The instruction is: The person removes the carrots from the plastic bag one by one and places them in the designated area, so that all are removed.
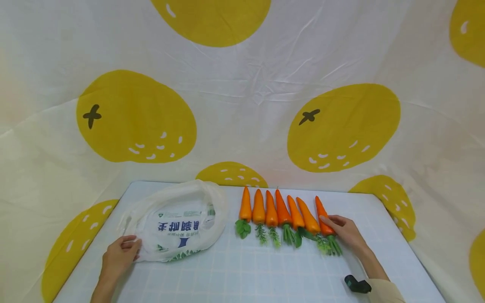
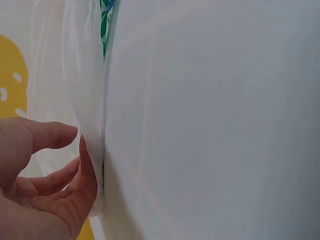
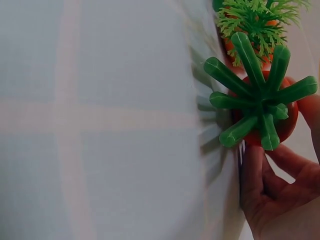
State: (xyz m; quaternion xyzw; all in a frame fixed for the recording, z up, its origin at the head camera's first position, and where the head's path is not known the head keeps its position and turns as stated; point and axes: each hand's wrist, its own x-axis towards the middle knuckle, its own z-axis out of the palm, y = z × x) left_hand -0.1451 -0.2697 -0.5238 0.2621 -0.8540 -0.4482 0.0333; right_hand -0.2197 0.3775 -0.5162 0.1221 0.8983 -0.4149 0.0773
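Observation:
A white plastic bag [image 1: 178, 248] with printed lettering lies with its mouth spread wide on the left of the table. At its lower left rim is my left hand [image 1: 120, 256], thumb and fingertips curled at the thin film in the left wrist view [image 2: 55, 185]. Several orange carrots with green tops lie in a row right of the bag, such as one carrot [image 1: 259, 208]. My right hand [image 1: 346, 231] grips the rightmost carrot [image 1: 321, 212] from its right side, thumb and fingers about its thick end. Its green stems [image 3: 260, 100] face the right wrist camera.
The table [image 1: 235, 277] has a pale checked cover. Behind it hangs a white cloth [image 1: 242, 126] with large yellow fruit prints. A small black device [image 1: 357, 284] sits at my right wrist, by the sleeve [image 1: 384, 291].

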